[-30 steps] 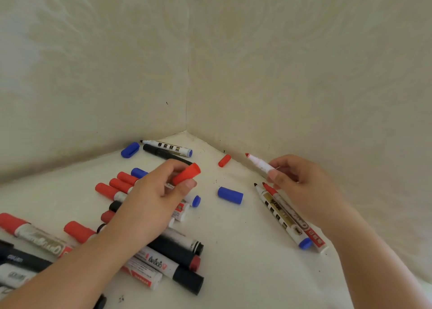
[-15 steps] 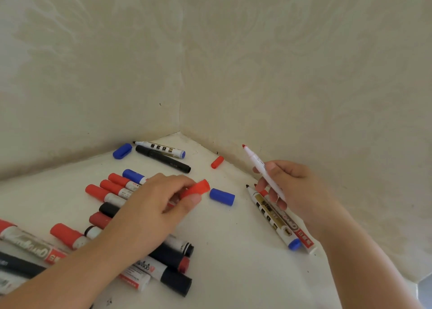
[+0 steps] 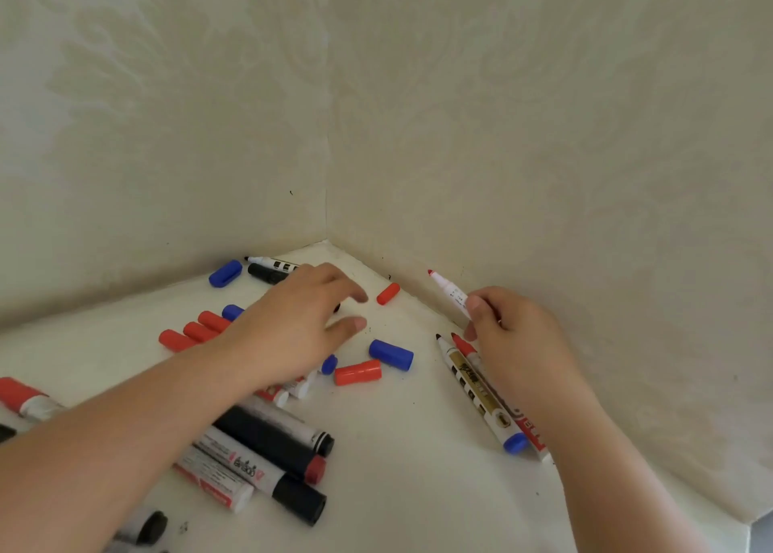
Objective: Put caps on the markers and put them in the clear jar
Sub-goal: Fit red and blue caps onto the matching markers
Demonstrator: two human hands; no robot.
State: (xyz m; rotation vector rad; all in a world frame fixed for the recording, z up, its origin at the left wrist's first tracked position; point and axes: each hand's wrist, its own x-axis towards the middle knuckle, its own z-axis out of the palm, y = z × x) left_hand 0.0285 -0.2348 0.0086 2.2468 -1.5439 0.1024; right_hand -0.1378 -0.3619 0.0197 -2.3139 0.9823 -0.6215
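Note:
My right hand (image 3: pixel 512 335) grips an uncapped red-tipped white marker (image 3: pixel 447 288), tip pointing up and left toward the wall. My left hand (image 3: pixel 301 322) hovers with fingers apart and holds nothing, its fingertips close to a small red cap (image 3: pixel 388 293) by the wall. A larger red cap (image 3: pixel 358 372) lies on the white surface below that hand, beside a blue cap (image 3: pixel 391 354). Two uncapped markers (image 3: pixel 477 389) lie under my right wrist. Several capped red, blue and black markers (image 3: pixel 267 448) lie under my left arm. No clear jar is in view.
The white surface (image 3: pixel 418 448) ends in a corner where two pale patterned walls (image 3: pixel 502 134) meet. Another blue cap (image 3: pixel 226 273) and two markers (image 3: pixel 267 270) lie near the left wall. The surface's edge runs at the lower right.
My left hand has let go of the larger red cap, which now lies on the surface, and has moved toward the small red cap. My right hand has lifted the red-tipped marker.

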